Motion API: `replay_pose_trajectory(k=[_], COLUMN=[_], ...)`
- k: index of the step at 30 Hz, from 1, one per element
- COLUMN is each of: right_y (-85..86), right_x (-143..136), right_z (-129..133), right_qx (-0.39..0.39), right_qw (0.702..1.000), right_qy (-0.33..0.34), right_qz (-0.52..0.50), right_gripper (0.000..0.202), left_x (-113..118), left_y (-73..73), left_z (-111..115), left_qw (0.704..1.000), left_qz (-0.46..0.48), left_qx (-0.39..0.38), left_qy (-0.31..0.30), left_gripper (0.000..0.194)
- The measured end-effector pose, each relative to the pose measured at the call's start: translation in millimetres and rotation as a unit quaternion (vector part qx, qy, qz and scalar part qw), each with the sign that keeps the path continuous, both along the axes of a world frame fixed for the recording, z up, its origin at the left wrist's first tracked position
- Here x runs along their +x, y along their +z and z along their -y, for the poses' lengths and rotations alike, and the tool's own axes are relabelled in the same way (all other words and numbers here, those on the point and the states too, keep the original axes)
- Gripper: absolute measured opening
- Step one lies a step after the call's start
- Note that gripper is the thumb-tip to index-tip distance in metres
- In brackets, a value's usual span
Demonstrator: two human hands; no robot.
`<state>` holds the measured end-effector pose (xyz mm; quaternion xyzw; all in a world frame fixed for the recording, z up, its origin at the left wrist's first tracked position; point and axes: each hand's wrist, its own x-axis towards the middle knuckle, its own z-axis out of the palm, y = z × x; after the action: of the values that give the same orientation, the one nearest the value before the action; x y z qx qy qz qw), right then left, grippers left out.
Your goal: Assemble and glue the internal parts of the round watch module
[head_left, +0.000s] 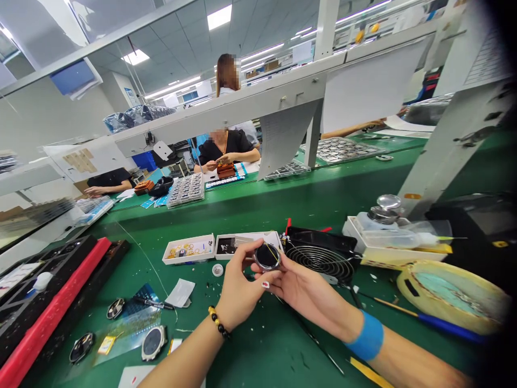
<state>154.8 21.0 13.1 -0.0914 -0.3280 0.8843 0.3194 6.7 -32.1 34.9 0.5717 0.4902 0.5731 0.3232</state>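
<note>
Between both hands, above the green bench, is a round watch head (267,256) with a dark face and a metal rim. My left hand (243,285) wraps fingers and thumb around its left side; a beaded bracelet circles that wrist. From the right, my right hand (294,280) grips the other edge, with a blue band (366,335) on the wrist. Low on the left lie a silver-rimmed watch case (154,343), two dark watch cases (81,347) and a small yellow-and-white battery-like piece (106,345). Tweezers (319,350) rest below my right forearm.
Behind the hands stand a white parts box (188,249) and a black fan (321,253). A bottle tray (383,242), a cream dish (444,296) and a blue-handled screwdriver (448,326) are right. A black-and-red tray (56,312) borders the left. Co-workers (226,145) sit across the bench.
</note>
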Motion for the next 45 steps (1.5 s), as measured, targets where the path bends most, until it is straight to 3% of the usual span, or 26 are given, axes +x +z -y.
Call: replay_pose_trajectory(k=[11, 38, 45], right_y=[-1.0, 2.9, 3.7], right_x=[-1.8, 1.3, 1.7], right_z=[1.2, -0.2, 0.9], right_qx=[0.016, 0.015, 0.042], right_qw=[0.998, 1.0, 0.999], right_qy=[-0.045, 0.002, -0.02], right_qz=[0.03, 0.003, 0.015], right_gripper=[0.038, 0.036, 0.036], left_x=[-1.0, -2.6, -2.9], left_y=[0.2, -0.7, 1.4], left_z=[-1.8, -3.5, -2.7], left_qw=[1.0, 0.998, 0.998], left_qz=[0.017, 0.045, 0.046], left_qx=[-0.004, -0.009, -0.001], left_qy=[-0.019, -0.032, -0.043], left_gripper=[0.053, 0.057, 0.055])
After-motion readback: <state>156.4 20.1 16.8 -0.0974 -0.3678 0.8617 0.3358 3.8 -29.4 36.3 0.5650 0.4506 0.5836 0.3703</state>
